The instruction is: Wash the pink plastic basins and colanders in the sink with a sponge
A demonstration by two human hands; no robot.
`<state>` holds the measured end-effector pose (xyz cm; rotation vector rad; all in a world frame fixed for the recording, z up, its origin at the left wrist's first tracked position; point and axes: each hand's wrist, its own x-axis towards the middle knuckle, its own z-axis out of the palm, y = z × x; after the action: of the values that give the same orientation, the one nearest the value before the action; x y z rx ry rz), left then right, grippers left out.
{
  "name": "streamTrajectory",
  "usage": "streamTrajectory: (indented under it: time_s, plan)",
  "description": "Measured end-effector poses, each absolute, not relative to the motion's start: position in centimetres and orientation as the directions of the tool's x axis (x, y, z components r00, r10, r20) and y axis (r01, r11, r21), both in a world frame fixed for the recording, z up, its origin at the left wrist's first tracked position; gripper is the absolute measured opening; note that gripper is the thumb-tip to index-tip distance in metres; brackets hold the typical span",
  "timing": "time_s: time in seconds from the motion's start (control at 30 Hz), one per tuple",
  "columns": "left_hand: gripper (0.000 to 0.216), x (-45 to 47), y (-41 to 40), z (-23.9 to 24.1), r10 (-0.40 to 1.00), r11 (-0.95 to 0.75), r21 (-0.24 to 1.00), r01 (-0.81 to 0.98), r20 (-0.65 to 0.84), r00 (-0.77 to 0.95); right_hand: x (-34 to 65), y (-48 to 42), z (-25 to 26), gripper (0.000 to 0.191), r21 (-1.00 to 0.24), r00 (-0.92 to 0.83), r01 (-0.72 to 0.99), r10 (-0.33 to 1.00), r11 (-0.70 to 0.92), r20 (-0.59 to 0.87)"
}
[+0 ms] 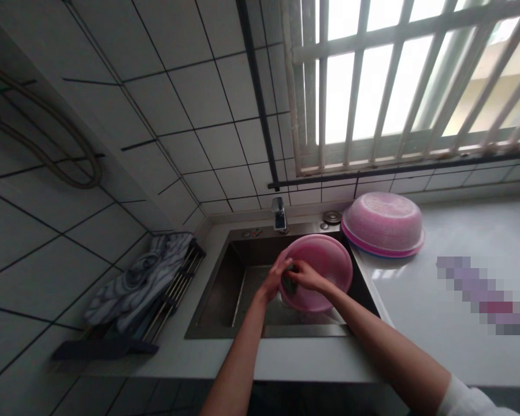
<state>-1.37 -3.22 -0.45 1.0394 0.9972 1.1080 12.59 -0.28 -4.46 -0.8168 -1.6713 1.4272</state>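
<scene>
A pink plastic basin [325, 263] is held tilted on its edge over the steel sink [225, 283]. My left hand [275, 278] grips the basin's left rim with curled fingers. My right hand [305, 276] presses a small dark thing [289, 283], perhaps a scrubber, against the basin's inner side near the rim. Both hands meet at the basin's left part, below the tap [279, 215].
An upturned pink colander [383, 224] stacked on a basin rests on the white counter [437, 231] right of the sink. A rack with a grey patterned cloth [143, 280] stands to the sink's left. Tiled walls and a barred window lie behind.
</scene>
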Motion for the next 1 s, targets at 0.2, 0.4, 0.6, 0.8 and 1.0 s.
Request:
streamTrajectory:
  time_s: [0.2,0.4,0.6,0.8,1.0]
  plan:
    - [0.053,-1.5,-3.0,-0.7,0.988,0.039,0.99,-0.136,-0.018,0.155,12.7,-0.3,-4.1,0.022,-0.986,-0.495,-0.018,0.856,0.164,0.152]
    - [0.056,-1.8,-2.8,-1.3,0.99,0.087,0.988,-0.129,-0.071,0.125,12.7,-0.4,-4.1,0.023,-0.982,-0.492,-0.002,0.855,0.187,0.163]
    - [0.05,-1.8,-2.8,-1.2,0.996,0.058,0.991,-0.12,-0.049,0.078,12.3,-0.5,-4.5,0.024,-0.983,-0.503,-0.01,0.848,0.185,0.165]
    - [0.048,-1.3,-3.0,-0.7,0.996,0.039,0.995,-0.091,-0.031,0.087,12.4,0.4,-4.9,0.027,-0.984,-0.395,-0.067,0.901,0.165,0.178]
    - [0.05,-1.2,-3.3,-0.1,0.978,0.138,0.974,-0.178,-0.107,0.177,13.2,0.8,-4.8,0.026,-0.986,-0.373,-0.064,0.912,0.157,0.17]
